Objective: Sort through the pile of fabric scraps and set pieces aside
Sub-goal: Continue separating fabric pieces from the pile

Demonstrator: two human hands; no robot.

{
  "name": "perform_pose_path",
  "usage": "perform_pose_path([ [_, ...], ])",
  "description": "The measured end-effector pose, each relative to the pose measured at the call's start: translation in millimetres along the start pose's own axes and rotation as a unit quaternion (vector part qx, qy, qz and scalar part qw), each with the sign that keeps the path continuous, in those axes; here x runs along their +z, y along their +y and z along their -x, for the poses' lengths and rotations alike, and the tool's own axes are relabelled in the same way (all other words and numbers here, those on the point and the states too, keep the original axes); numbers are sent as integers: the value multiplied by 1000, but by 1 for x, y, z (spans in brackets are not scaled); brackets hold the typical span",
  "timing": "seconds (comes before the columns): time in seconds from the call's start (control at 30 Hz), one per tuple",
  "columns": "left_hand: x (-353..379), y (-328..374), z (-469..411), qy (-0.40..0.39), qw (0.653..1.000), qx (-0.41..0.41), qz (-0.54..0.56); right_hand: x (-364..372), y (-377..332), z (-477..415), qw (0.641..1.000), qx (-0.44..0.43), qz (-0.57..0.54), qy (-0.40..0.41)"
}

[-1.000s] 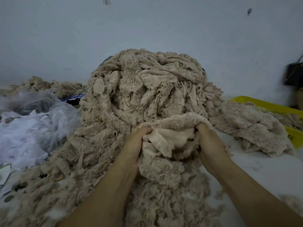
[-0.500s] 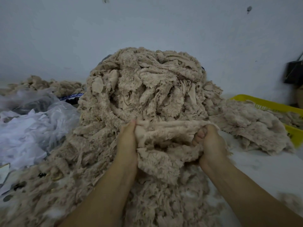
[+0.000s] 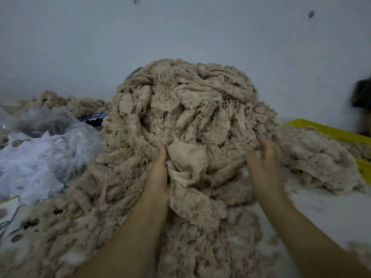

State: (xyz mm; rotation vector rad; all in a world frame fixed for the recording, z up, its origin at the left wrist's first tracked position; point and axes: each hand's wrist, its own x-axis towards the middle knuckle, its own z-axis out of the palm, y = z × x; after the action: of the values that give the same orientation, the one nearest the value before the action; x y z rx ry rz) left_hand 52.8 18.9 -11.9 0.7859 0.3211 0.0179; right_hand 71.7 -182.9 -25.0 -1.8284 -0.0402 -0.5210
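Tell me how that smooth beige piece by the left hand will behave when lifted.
Probably floppy: the smooth beige piece is crumpled into folds against the left hand. Likely light, as it looks thin. It may drag neighbours along, since the fluffy pile overlaps its edges.

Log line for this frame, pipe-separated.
stage: sorting | left hand: grips smooth beige scrap | right hand: on fleece pile, grip unclear | yellow basket: right of pile

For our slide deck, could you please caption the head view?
Left hand grips a beige scrap in the fleece pile; right hand rests on the pile.
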Motion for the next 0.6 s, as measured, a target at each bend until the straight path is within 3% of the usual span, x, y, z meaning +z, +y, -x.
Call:
perform_pose_path([
  [0.07,1,-2,0,-1,1000,-12,-17,4,-7,10,993,-116,25,-8],
  [0.1,1,-2,1,-5,1000,-13,-27,8,-10,15,988,-140,39,-52],
  [0.2,2,-3,1,-16,998,-6,-57,21,-12,26,961,-77,47,-261],
  [0.27,3,-4,3,-26,998,5,-49,25,-10,28,947,-67,60,-309],
  [0.37,-1,-1,0,-12,1000,-4,-28,22,-8,22,966,-104,72,-228],
  [0.5,-15,10,-14,87,991,25,99,5,-1,3,993,-63,65,-78],
  [0.6,-15,5,-15,47,994,-4,95,2,4,-1,991,-56,90,-87],
])
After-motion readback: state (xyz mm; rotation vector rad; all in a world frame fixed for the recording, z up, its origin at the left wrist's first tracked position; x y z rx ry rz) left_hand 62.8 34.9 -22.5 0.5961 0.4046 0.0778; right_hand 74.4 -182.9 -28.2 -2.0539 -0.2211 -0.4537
